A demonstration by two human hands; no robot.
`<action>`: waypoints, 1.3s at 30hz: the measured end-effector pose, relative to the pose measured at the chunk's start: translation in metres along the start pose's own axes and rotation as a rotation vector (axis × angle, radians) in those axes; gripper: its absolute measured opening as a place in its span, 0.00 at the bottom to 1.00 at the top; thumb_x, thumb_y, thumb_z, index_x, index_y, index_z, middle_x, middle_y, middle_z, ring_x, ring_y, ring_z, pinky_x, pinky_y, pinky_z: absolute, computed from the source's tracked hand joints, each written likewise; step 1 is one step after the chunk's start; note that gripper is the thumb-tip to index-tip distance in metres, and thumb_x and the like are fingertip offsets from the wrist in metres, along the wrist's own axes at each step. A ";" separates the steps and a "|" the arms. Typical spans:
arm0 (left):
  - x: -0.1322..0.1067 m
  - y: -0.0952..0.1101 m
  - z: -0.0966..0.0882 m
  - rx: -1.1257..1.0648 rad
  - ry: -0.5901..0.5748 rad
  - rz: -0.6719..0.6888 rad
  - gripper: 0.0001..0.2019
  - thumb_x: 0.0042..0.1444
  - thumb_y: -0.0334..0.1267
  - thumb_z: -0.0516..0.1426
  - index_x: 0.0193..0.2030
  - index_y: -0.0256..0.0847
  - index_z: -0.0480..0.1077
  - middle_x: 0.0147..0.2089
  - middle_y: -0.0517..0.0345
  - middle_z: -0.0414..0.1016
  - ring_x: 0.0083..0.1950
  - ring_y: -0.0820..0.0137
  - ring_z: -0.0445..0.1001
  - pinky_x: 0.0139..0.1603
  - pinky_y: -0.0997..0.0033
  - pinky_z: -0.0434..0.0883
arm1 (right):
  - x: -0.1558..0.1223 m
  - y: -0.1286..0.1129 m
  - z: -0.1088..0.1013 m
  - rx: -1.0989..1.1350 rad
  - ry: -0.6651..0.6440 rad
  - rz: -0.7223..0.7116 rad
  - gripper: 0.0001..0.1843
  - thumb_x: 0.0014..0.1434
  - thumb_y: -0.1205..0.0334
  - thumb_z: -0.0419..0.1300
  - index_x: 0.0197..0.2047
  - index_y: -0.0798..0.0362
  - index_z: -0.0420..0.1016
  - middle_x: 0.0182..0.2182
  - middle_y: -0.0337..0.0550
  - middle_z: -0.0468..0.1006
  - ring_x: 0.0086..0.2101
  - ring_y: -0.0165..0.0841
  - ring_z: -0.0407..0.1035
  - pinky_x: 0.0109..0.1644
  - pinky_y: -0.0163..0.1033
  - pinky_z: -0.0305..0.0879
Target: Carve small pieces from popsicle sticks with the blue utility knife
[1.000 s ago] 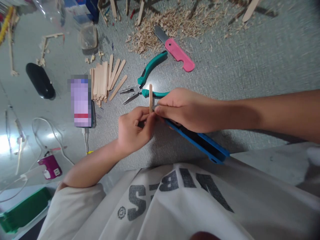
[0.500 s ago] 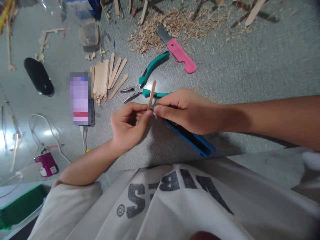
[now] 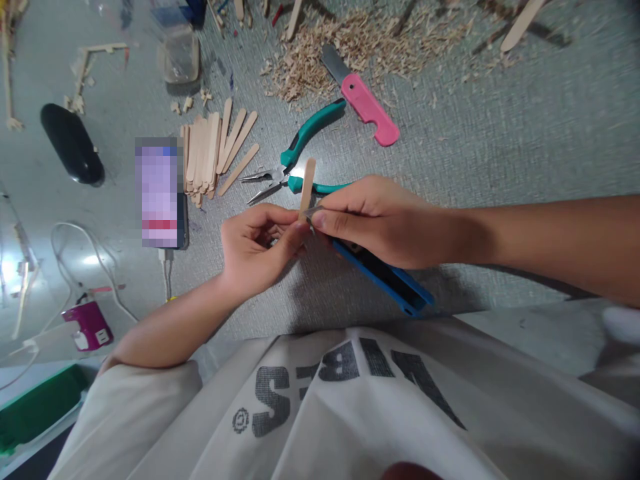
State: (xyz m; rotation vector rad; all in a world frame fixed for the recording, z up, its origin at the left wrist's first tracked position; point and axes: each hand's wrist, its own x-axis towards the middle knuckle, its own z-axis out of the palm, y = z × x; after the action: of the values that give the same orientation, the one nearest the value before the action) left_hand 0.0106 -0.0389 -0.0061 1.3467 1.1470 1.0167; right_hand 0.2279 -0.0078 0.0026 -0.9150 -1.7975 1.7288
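Showing broader than before, stick (image 3: 308, 181) pinched in left hand (image 3: 257, 248), right hand (image 3: 383, 223) gripping cutter (image 3: 381, 275)

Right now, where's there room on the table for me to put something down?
The biggest bare patch is right of the pink knife, between the shavings and the right arm. A smaller one lies between the phone, the stick pile and the left hand. It's crowded just beyond the right hand, where pliers, pink knife and shavings sit close.

There are two knives (image 3: 395, 283) (image 3: 371, 112), one pliers (image 3: 280, 176), one phone (image 3: 159, 193).
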 end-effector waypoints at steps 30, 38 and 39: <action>-0.008 -0.008 0.003 0.286 0.027 0.107 0.12 0.67 0.43 0.70 0.35 0.40 0.81 0.28 0.58 0.82 0.26 0.75 0.77 0.28 0.77 0.74 | 0.005 -0.014 0.005 -0.112 0.024 0.305 0.32 0.76 0.69 0.58 0.20 0.49 0.54 0.16 0.31 0.54 0.19 0.24 0.49 0.26 0.41 0.43; -0.004 -0.006 0.006 0.082 0.029 0.010 0.16 0.64 0.46 0.74 0.33 0.38 0.80 0.27 0.57 0.83 0.24 0.75 0.80 0.25 0.80 0.74 | 0.004 -0.011 0.004 -0.016 0.002 0.238 0.29 0.77 0.68 0.57 0.21 0.50 0.58 0.17 0.31 0.55 0.20 0.24 0.50 0.25 0.39 0.42; -0.002 -0.003 0.007 0.035 0.027 -0.008 0.17 0.62 0.47 0.76 0.33 0.38 0.80 0.26 0.57 0.84 0.24 0.75 0.80 0.25 0.80 0.75 | 0.003 -0.010 0.004 -0.002 0.009 0.208 0.29 0.77 0.68 0.56 0.22 0.50 0.60 0.18 0.31 0.55 0.21 0.25 0.50 0.26 0.39 0.43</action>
State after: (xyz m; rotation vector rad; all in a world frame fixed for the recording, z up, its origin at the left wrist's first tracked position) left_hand 0.0166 -0.0425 -0.0101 1.3584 1.1941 1.0155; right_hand 0.2218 -0.0077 0.0120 -1.1439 -1.7504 1.8438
